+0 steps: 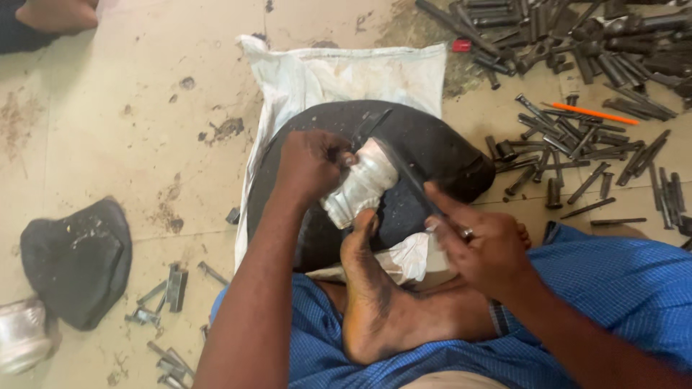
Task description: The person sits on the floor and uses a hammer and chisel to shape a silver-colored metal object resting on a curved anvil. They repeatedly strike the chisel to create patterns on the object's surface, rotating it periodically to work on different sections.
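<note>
The person sits on the tiled floor [130, 144] and works a shiny silver metal piece [360, 184] that rests on a black rounded pad [432, 144], itself lying on a white sack [324, 72] spread over the floor. The left hand [310, 166] is curled closed around the upper left side of the metal piece, its fingers [339, 155] wrapped over the top edge. The right hand [483, 245] is closed around the near end of a long dark file [411, 176], whose blade slants up and left across the right face of the piece. 1 bare foot [367, 288] presses its toes against the lower end of the piece, so it is pinned at 3 places: left fingers above, toes below, pad beneath. To do this stroke well, I judge the file should stay flat on the face, pressure should come from the right arm rather than the wrist, and the left fingers should stay clear of the blade's path, since they sit just beside it. A crumpled white cloth [411, 259] lies at the pad's near edge, and dark metal rods [577, 137] are scattered toward the far right of the floor.
</note>
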